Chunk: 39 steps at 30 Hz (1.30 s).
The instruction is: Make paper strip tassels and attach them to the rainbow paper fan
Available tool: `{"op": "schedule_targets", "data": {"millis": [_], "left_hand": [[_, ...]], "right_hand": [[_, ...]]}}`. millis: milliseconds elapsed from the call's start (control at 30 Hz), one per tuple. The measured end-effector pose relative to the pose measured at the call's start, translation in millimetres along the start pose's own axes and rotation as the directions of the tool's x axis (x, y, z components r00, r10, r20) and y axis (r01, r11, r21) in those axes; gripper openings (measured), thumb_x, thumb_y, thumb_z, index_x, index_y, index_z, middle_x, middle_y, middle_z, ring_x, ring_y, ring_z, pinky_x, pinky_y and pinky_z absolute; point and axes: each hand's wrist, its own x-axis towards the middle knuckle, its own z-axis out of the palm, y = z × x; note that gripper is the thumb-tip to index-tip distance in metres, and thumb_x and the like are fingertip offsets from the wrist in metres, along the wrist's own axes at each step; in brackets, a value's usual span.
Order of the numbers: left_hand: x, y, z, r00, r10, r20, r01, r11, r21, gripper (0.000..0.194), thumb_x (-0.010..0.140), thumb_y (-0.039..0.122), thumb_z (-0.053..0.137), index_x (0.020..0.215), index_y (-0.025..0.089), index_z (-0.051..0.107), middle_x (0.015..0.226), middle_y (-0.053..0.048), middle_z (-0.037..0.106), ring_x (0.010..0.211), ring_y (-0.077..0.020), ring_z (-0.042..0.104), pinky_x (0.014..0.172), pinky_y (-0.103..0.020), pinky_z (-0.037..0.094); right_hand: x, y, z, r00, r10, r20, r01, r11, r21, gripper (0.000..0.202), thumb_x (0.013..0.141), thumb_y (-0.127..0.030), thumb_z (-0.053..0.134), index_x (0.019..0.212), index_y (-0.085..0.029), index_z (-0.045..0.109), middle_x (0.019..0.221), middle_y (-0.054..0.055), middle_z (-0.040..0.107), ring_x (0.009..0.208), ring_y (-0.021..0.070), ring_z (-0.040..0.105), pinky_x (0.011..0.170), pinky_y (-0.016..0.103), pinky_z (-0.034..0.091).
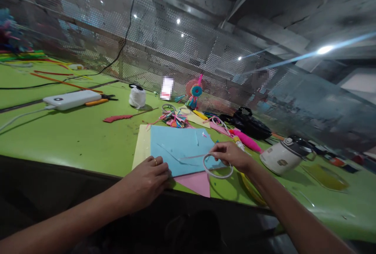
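My right hand point(230, 155) pinches a thin white ring point(217, 176) that looks like a nearly used-up roll of tape. From the ring a narrow pale strip point(192, 157) runs leftward over a light blue sheet point(176, 140). At the lower left corner of that sheet rests my left hand point(154, 179), its fingers curled together and a gold-coloured ring on one of them. Whatever is under those fingertips is hidden. A pale yellow sheet point(142, 144) shows along the left of the blue one, and a pink sheet point(196, 183) juts out below it.
Behind the sheets lie a bundle of coloured paper strips point(174, 117) and a black bag point(252, 123). A white and grey jug point(284, 154) stands at right. Leftward are a power bank point(73, 99), orange-handled pliers point(98, 101) and a white bundle point(137, 96). Perforated metal screens the table's back.
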Motion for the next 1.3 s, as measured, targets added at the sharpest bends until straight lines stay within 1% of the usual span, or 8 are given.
{"op": "schedule_targets", "data": {"millis": [100,367,567,733,800,900,1067,1300], "left_hand": [[-1,0,1.1,1.0,-0.012,-0.015,0.012,1.0,0.007,0.016,0.089,0.023,0.043,0.086,0.019,0.058,0.085,-0.005,0.058,0.084,-0.0201,0.046,0.074,-0.037,0.032],[1,3,-4.5,0.997,-0.073,-0.039,0.071,0.995,-0.069,0.009,0.083,0.019,0.05,0.085,0.019,0.058,0.086,-0.006,0.056,0.084,-0.0208,0.045,0.075,-0.036,0.037],[23,-20,-33.3,0.978,-0.207,-0.023,0.191,0.935,-0.299,0.021,0.087,0.033,0.047,0.087,0.019,0.062,0.086,-0.006,0.059,0.078,-0.0167,0.054,0.069,-0.029,0.043],[94,-42,-67.9,0.912,-0.393,-0.117,0.219,0.709,-0.67,0.026,0.082,0.038,0.054,0.089,0.017,0.066,0.084,-0.004,0.066,0.076,-0.0141,0.059,0.068,-0.025,0.045],[123,-42,-69.1,0.915,-0.4,-0.056,0.201,0.571,-0.796,0.029,0.082,0.038,0.053,0.093,0.014,0.065,0.087,-0.005,0.067,0.077,-0.014,0.059,0.072,-0.027,0.045],[150,-36,-54.6,0.954,-0.29,0.077,0.199,0.422,-0.885,0.032,0.08,0.042,0.055,0.083,0.012,0.065,0.087,-0.008,0.066,0.079,-0.0157,0.06,0.073,-0.029,0.046],[158,-28,-15.5,0.925,-0.28,0.257,0.266,-0.007,-0.964,0.041,0.08,0.05,0.052,0.09,0.01,0.059,0.067,-0.006,0.064,0.063,-0.0161,0.06,0.067,-0.033,0.045],[157,-33,2.6,0.873,-0.397,0.284,0.165,-0.306,-0.938,0.027,0.089,0.034,0.043,0.09,0.012,0.058,0.065,-0.002,0.057,0.064,-0.0144,0.058,0.068,-0.032,0.046]], "right_hand": [[17,8,-11,1.0,0.008,0.002,-0.008,0.999,0.049,0.025,0.066,-0.033,0.066,0.076,-0.01,0.065,0.055,-0.003,0.052,0.037,0.0032,0.036,0.038,0.019,0.024],[33,37,-70,0.974,0.043,-0.224,0.005,0.978,0.207,0.031,0.059,-0.038,0.073,0.071,-0.013,0.059,0.052,-0.002,0.05,0.038,0.0038,0.035,0.038,0.021,0.021],[24,4,-52,0.987,-0.047,-0.156,0.088,0.96,0.265,0.036,0.065,-0.038,0.071,0.089,-0.014,0.058,0.059,-0.003,0.053,0.038,0.0028,0.035,0.038,0.019,0.022],[20,-38,-29,0.979,-0.197,-0.051,0.2,0.978,0.058,0.041,0.074,-0.035,0.062,0.109,-0.014,0.054,0.058,-0.004,0.055,0.04,0.0051,0.038,0.038,0.019,0.026],[21,-48,-26,0.973,-0.227,-0.041,0.228,0.974,0.012,0.039,0.075,-0.034,0.06,0.108,-0.013,0.055,0.059,-0.004,0.054,0.041,0.0051,0.037,0.038,0.019,0.026],[26,-52,-25,0.956,-0.273,-0.103,0.275,0.961,0.006,0.034,0.076,-0.033,0.058,0.104,-0.013,0.057,0.06,-0.005,0.051,0.042,0.0046,0.036,0.039,0.019,0.026],[45,-36,-14,0.876,-0.36,-0.322,0.398,0.916,0.059,0.028,0.078,-0.032,0.055,0.099,-0.013,0.058,0.056,-0.007,0.042,0.043,0.0051,0.036,0.04,0.019,0.027],[79,-17,24,0.748,-0.198,-0.633,0.457,0.846,0.276,0.023,0.079,-0.03,0.052,0.094,-0.014,0.059,0.049,-0.008,0.037,0.041,0.0062,0.031,0.04,0.019,0.024]]}}
